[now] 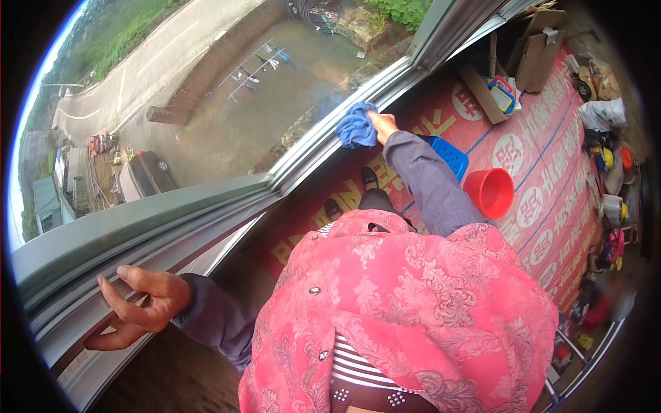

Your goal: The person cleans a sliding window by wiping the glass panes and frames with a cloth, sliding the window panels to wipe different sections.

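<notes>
My right hand (383, 127) is shut on a crumpled blue cloth (356, 128). The cloth lies against the lower track of a metal window frame (315, 149), and its contact with the rail is partly hidden. At the lower left, my left hand (142, 304) is beside the frame's side rails, its fingers curled and apart with nothing in them. Whether those fingertips touch the brown strip (77, 346) of the frame is hard to tell. Behind my right forearm, a blue plastic stool (448, 155) is partly covered. A red plastic bucket (489, 192) stands by it.
Red printed sheeting (557, 155) covers the floor. Cardboard (539, 51) leans near the far corner. Assorted household items, including a white bag (603, 114), line the right side, with a metal tube frame (586, 361) below. Outside lie a yard and a road (139, 67), far below.
</notes>
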### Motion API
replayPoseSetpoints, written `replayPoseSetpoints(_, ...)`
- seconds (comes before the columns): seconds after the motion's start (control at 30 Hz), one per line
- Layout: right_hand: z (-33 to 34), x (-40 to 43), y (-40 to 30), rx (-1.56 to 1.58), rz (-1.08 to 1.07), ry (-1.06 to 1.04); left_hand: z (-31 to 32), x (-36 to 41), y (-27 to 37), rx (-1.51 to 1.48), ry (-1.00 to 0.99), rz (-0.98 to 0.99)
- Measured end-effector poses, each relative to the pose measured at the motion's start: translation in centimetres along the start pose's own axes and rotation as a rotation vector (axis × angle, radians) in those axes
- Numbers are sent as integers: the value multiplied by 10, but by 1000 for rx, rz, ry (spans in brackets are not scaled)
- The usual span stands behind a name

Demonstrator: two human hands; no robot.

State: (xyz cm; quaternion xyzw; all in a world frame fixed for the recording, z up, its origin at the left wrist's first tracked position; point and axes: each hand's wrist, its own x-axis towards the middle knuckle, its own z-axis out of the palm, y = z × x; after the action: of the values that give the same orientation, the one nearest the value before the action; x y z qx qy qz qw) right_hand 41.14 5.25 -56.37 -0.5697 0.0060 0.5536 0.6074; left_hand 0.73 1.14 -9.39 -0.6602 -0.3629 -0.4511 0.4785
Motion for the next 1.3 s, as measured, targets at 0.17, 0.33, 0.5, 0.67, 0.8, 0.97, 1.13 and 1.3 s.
replayPoseSetpoints(0.17,-79,62,-147,-260,-426,485,6,-1,10,69,44,-5)
replayPoseSetpoints(0.33,-78,18,-213,-501,-504,448,11,2,20,73,26,16)
replayPoseSetpoints(0.5,-59,47,-123,-1104,-383,254,18,4,28,86,18,18)
replayPoseSetpoints(0.67,19,-59,3,-1468,-250,-488,16,6,29,155,-15,54)
replayPoseSetpoints(0.8,45,-138,54,-1455,98,-968,17,6,34,162,-15,50)
replayPoseSetpoints(0.97,13,-60,13,-1212,10,-479,14,5,33,209,-26,29)
replayPoseSetpoints(1.13,-63,36,-141,-286,-368,207,8,-3,21,227,-27,56)
replayPoseSetpoints(1.3,-59,-71,-320,-453,-686,177,10,-3,9,210,-13,119)
